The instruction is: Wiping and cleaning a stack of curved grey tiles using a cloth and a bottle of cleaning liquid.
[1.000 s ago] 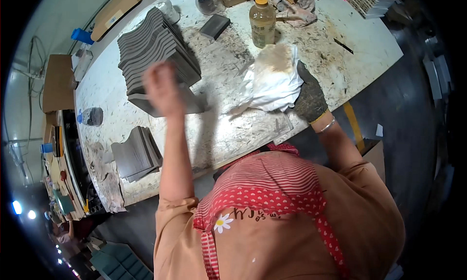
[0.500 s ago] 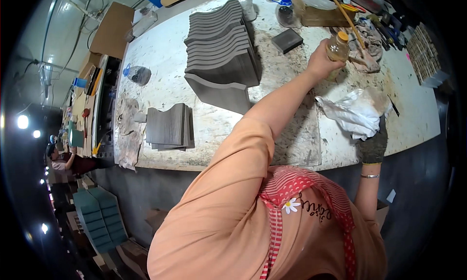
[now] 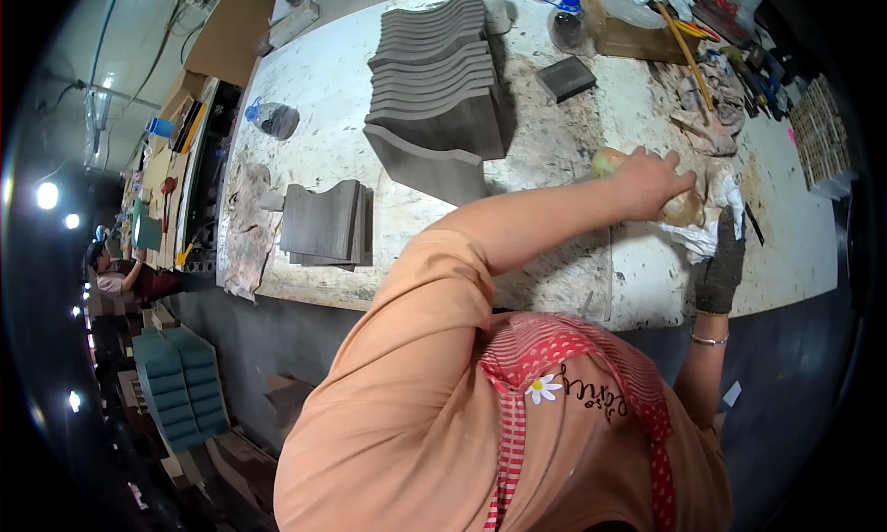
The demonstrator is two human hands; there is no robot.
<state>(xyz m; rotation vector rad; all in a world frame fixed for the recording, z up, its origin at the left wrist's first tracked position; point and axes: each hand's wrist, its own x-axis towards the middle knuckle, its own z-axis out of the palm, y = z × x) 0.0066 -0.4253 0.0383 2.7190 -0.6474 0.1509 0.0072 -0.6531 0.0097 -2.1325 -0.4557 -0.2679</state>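
Observation:
My bare left hand (image 3: pixel 651 183) is wrapped round a clear bottle of yellowish liquid (image 3: pixel 605 162), which is tipped onto its side. The end of the bottle facing the cloth is mostly covered by my fingers. Just beyond it lies a crumpled white cloth (image 3: pixel 728 204) with brownish stains. My right hand (image 3: pixel 721 273), in a dark glove, grips this cloth from the near side; its fingertips are partly hidden. Left of my left arm stands a long row of grey curved-edge panels (image 3: pixel 434 88). A smaller stack of similar panels (image 3: pixel 323 222) sits nearer the table edge.
A dark grey block (image 3: pixel 566 77) and a blue-capped jug (image 3: pixel 568 28) are at the back of the stained white table (image 3: pixel 545 264). Another jug (image 3: pixel 274 119) lies at the left. A rag with a wooden stick (image 3: pixel 707 116) and tools crowd the far right. A person works far left.
My left hand has brought the bottle nearer and rightward to the cloth, and tilted it from upright. My right hand keeps its hold on the cloth. The view has shifted slightly.

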